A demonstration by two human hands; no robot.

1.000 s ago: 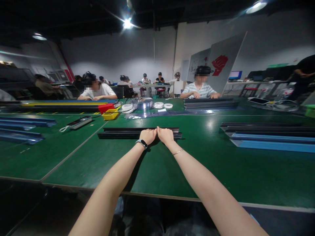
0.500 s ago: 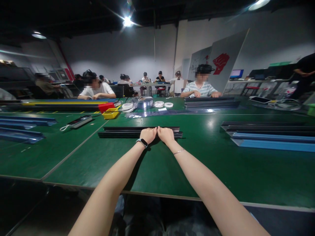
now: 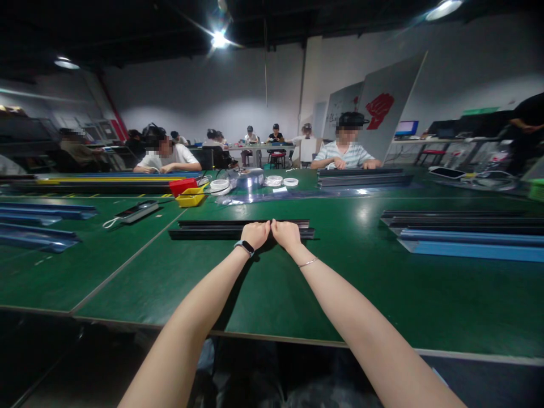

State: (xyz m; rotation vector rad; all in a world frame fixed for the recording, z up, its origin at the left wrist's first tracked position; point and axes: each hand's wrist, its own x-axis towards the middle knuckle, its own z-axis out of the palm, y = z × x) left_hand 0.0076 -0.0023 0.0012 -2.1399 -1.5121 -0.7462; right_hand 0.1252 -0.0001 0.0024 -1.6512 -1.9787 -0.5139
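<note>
Grasping, with left hand and right hand clenched together, long black channelled strip at twelve o'clock on glossy green desk; seemingly under way, unfinished. Farther, at two o'clock: long blue strip, untouched.

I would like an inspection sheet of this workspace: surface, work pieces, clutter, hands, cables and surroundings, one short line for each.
Surface: green table, seam at left; no spill seen.
Work pieces: dark profile lies crosswise before the person; one piece or two, unclear. Blue profile at right, beside dark ones.
Clutter: yellow bin beside red bin; handheld device at left.
Hands: left hand and right hand meet, curled, at the dark profile; fingertips hidden.
Cables: white cable loosely looped, far right.
Surroundings: co-worker in striped shirt seated opposite; others behind; bright ceiling lamp.
</note>
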